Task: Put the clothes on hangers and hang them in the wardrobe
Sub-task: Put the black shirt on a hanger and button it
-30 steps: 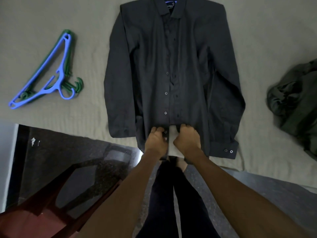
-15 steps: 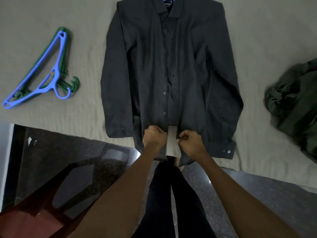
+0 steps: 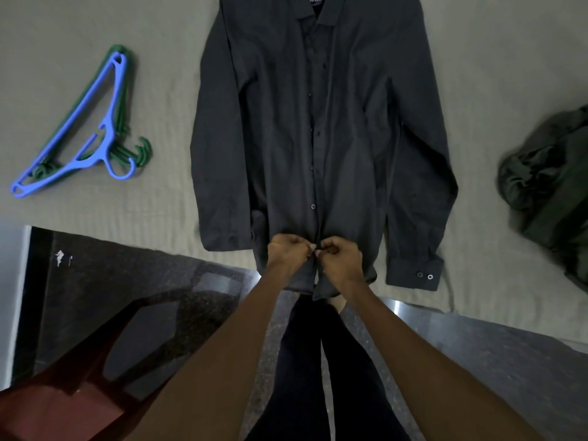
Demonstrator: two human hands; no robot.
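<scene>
At the bed's (image 3: 477, 90) near edge, left hand (image 3: 288, 254) and right hand (image 3: 340, 259) pinch the limp shirt's (image 3: 270, 122) placket; soft, light, better lifted by the collar.

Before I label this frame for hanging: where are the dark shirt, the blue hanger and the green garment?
dark shirt (image 3: 270, 122): head view, chest panel.
blue hanger (image 3: 109, 100): head view, long arm.
green garment (image 3: 547, 179): head view, crumpled middle.

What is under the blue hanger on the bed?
Green hangers lie stacked beneath the blue hanger, their hooks poking out beside its hook. How many there are is unclear, since the blue one covers most of them.
</scene>
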